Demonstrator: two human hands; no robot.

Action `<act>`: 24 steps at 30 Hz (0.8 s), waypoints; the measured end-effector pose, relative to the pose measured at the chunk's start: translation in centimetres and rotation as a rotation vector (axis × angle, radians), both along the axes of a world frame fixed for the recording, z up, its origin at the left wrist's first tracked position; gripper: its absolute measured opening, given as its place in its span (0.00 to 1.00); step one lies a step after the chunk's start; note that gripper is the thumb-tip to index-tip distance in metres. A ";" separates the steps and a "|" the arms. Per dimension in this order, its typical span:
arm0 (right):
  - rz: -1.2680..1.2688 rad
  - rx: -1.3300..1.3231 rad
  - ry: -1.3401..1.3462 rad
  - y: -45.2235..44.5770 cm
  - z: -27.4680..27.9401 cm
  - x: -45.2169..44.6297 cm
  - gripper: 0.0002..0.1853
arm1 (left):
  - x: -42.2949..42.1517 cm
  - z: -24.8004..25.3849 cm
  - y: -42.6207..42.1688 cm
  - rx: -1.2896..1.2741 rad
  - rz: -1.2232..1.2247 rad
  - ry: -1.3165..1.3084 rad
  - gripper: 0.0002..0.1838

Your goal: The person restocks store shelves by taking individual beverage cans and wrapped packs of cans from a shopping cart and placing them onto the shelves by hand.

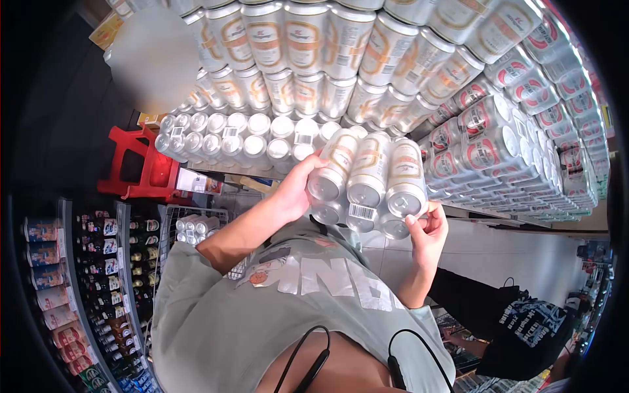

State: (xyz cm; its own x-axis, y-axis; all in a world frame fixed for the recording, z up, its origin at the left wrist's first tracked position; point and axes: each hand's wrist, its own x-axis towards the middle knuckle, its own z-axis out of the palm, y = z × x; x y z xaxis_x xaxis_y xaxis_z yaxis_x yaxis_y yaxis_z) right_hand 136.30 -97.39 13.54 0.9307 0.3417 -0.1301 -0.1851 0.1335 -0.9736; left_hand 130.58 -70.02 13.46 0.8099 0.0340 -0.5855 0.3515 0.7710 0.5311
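Where the view begins at left, a red stool [164, 169] sits past the end of a row of silver cans [229, 134]; nearer me, a wire basket [196, 210] holds more of them. Next, my left hand [298, 187]: clamped on the pack [367, 173], thumb at the side of its left can, fingers mostly behind, out of sight. Pack is in front of me, between both hands, tilted with can ends towards me; whether its far side touches the row, I cannot tell. My right hand [426, 232] grips the lower right corner, thumb against a can end. Judgement: holds sit at uneven heights, so press inward equally, bear the weight on fingers beneath, and go light with the thumbs; thin walls could dent. Further right, red-marked packs [481, 154] stand near that hand; best mind the elbow, though the person in black [524, 327] is well apart.
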 end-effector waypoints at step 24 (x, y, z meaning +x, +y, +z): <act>-0.258 0.135 -0.209 0.0 -8.6 6.9 0.16 | 2.6 -5.3 -4.1 0.794 -0.208 -0.341 0.54</act>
